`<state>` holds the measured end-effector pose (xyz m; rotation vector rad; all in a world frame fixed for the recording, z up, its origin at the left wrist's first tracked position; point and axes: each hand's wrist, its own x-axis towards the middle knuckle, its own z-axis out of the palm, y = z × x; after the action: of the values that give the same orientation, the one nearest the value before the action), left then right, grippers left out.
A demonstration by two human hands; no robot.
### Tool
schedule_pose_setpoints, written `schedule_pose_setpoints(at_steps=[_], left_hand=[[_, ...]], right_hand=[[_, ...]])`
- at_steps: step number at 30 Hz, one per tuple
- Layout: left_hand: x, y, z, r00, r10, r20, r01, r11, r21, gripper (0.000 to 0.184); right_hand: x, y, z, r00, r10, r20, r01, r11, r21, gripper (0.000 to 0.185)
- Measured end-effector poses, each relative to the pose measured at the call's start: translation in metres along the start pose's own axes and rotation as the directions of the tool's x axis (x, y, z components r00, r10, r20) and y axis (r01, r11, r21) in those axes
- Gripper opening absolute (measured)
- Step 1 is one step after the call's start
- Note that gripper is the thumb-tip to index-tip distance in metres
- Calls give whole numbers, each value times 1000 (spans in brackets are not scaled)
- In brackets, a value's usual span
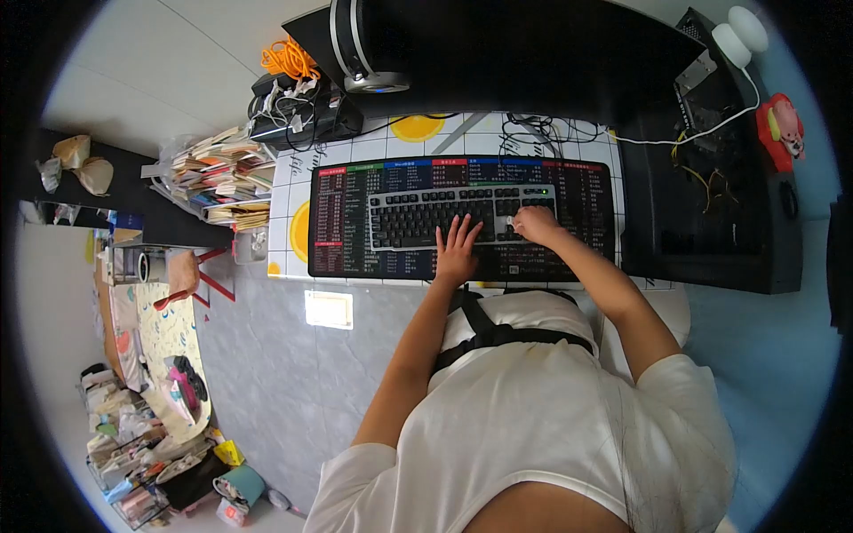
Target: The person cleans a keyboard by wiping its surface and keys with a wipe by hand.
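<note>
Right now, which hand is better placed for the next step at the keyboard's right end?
Right, probably: the right hand is at that end of the keyboard, apparently pinching a small pale item. The left hand is spread over the near edge, further left.

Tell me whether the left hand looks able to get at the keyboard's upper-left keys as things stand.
Likely yes: the left hand is over the keyboard, and nothing visible blocks its way to the upper-left keys.
</note>
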<state>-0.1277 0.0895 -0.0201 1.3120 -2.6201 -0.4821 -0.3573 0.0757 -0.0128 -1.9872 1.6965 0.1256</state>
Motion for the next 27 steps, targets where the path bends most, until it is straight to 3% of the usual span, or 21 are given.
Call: schedule_pose_setpoints(at_steps=[4, 6, 7, 9, 10, 12, 13, 16, 20, 22, 23, 25, 27], left_hand=[[1, -2, 2, 1000, -5, 10, 5, 1000, -19, 75], [1, -1, 0, 1000, -3, 19, 3, 1000, -3, 76], [1, -1, -2, 998, -13, 63, 14, 1000, -16, 78], [3, 1, -5, 994, -23, 105, 26, 999, -30, 79], [3, 1, -4, 996, -18, 90, 21, 999, -31, 80], [2, 0, -4, 997, -18, 79, 21, 999, -28, 80], [4, 0, -3, 998, -17, 62, 18, 1000, -17, 80], [1, 3, -1, 998, -18, 53, 19, 1000, -9, 79], [1, 3, -2, 999, -27, 41, 28, 999, -29, 75], [-1, -1, 4, 1000, -20, 15, 20, 1000, -14, 74], [1, -2, 6, 1000, -8, -13, 8, 1000, -5, 74], [0, -1, 6, 1000, -13, -4, 13, 1000, -10, 74], [1, -2, 4, 1000, -17, -1, 17, 999, -33, 74]], right_hand=[[4, -1, -1, 998, -49, -31, 49, 999, -10, 11], [2, -8, 6, 996, -36, -84, 18, 977, -212, 11], [-3, -10, 7, 996, -34, -83, 16, 977, -212, 11], [-12, -13, 6, 963, 104, -248, -90, 994, 66, 12], [-9, -14, 13, 964, 103, -245, -90, 994, 66, 12], [-2, -23, 24, 876, 221, -428, -259, 965, -32, 11], [-1, -22, 22, 876, 223, -427, -259, 965, -27, 11], [-4, -10, 13, 976, 123, -181, -118, 992, 36, 10], [-4, -13, 2, 990, 125, -58, -121, 990, 75, 10], [-1, -19, -6, 998, 59, 33, -53, 983, -176, 9], [-1, -19, -7, 998, 59, 26, -54, 983, -177, 9], [-10, -21, -3, 980, -123, -156, 54, 922, -384, 13], [-12, -23, 5, 961, -146, -235, 26, 894, -448, 15]])
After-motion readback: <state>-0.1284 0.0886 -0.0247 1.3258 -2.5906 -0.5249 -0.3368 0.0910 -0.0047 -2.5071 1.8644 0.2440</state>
